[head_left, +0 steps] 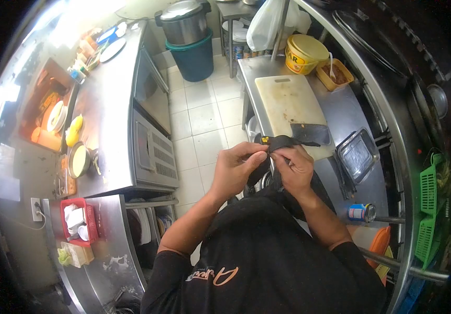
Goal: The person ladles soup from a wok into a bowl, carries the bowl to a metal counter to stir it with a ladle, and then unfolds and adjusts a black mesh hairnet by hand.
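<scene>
Both hands are raised in front of my chest, close together, on a piece of black cloth point(284, 141) with a small yellow mark near its left end. My left hand point(240, 166) pinches the cloth between thumb and fingers. Just to its right, my right hand point(293, 166) has its fingers closed on the same cloth. More dark fabric hangs below the hands. Behind the cloth lies a white cutting board point(288, 102) with a broad dark blade point(309, 132) on its near end.
A yellow tub point(305, 53), an orange container point(335, 74) with a spoon, a metal tray point(358, 154) and a can point(361, 212) stand on the right counter. At left are a red basket point(91, 222) and a bowl point(79, 160). A green bin point(192, 63) stands ahead.
</scene>
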Demonstrator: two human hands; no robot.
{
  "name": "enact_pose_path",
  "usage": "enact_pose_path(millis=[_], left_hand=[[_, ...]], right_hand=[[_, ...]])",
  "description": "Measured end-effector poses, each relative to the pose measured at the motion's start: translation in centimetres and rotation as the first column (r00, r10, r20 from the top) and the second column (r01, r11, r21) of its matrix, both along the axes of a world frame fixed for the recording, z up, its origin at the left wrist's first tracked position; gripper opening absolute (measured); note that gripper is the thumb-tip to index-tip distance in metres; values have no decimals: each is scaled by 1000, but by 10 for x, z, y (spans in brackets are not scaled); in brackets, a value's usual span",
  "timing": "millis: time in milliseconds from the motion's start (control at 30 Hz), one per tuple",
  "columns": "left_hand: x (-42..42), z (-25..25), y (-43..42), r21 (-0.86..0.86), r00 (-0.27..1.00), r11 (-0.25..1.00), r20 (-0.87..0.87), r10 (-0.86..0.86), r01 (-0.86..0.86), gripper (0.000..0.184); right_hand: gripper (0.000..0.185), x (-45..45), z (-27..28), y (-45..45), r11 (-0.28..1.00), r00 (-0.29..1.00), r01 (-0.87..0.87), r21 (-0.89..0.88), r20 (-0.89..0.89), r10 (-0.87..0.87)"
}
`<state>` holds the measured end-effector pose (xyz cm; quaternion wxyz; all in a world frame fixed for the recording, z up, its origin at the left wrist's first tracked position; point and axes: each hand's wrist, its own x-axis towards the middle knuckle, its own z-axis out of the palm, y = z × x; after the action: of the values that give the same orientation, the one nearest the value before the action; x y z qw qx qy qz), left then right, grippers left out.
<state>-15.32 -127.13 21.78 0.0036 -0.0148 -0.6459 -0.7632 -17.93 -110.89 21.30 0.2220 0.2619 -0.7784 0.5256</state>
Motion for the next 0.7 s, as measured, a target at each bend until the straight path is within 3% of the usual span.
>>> enact_pose_path(millis=[67, 167, 233, 333, 433, 567, 700], left_hand=[[4, 10, 1, -261, 995, 964, -99, 34, -59, 14], [4, 9, 0, -312, 995, 948, -95, 39, -67, 12], [3, 9, 2, -372, 963, 916, -266, 50, -150, 9], [-2, 6, -1, -438, 878, 869, -478, -7, -232, 11], [-5, 9, -1, -499, 799, 821, -595, -91, -277, 14], [-7, 6, 0, -501, 773, 816, -625, -109, -290, 16], [-6, -1, 5, -444, 751, 812, -660, -12, -378, 17]], right_hand=[[12, 1, 0, 0, 999, 1000, 16, 29, -17, -16], [17, 2, 0, 2, 997, 1000, -20, 78, -15, 21], [23, 1, -2, 2, 995, 997, -67, 77, -43, 70], [33, 1, 7, -9, 904, 908, -158, -398, 301, 292], [39, -11, 7, 4, 818, 654, -311, -484, 515, 554], [25, -9, 12, 9, 914, 687, -267, -305, 604, 403], [18, -7, 14, 4, 933, 782, -246, -263, 515, 351]])
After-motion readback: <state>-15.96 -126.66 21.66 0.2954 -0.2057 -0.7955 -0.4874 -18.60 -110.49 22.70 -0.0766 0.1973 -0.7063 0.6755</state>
